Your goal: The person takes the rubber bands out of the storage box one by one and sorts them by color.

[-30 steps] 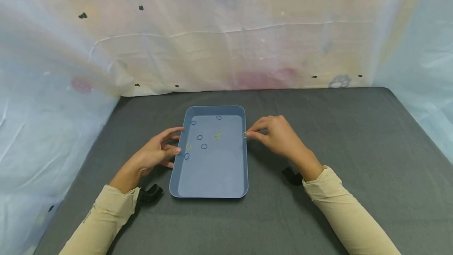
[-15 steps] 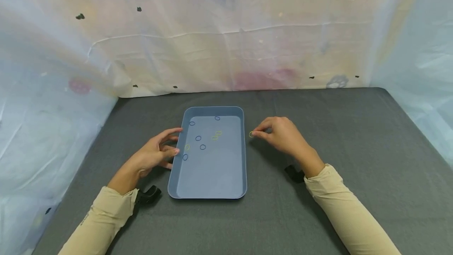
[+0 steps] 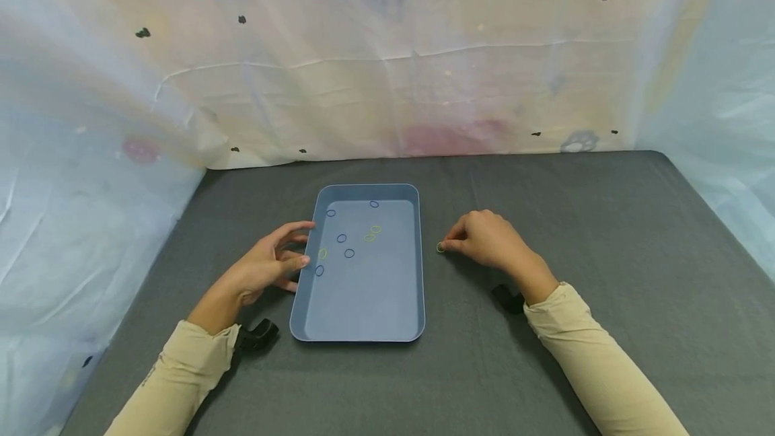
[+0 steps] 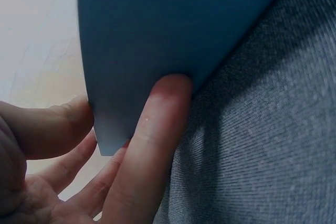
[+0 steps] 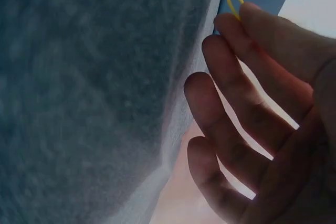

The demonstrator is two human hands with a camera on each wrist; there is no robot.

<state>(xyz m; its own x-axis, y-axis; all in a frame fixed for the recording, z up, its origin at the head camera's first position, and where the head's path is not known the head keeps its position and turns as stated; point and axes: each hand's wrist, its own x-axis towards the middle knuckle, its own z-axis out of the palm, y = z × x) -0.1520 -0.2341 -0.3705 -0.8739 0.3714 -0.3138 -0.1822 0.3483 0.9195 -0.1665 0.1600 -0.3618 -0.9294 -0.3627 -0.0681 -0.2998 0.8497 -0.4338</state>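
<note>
While left hand [image 3: 262, 268] holds blue tray [image 3: 375, 301], right hand [image 3: 484, 239] pinches ring [image 5: 229, 0] (yellow, beside tray).

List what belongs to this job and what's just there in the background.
Seemingly in the job:
yellow ring, pinched by the right grip
tray, touched by the left grip
yellow rings and dark blue rings in it

Seemingly background:
table
sheet behind it

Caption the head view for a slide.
Left hand gripping the tray, right hand pinching a yellow ring beside it; blue and yellow rings lie inside.
</note>
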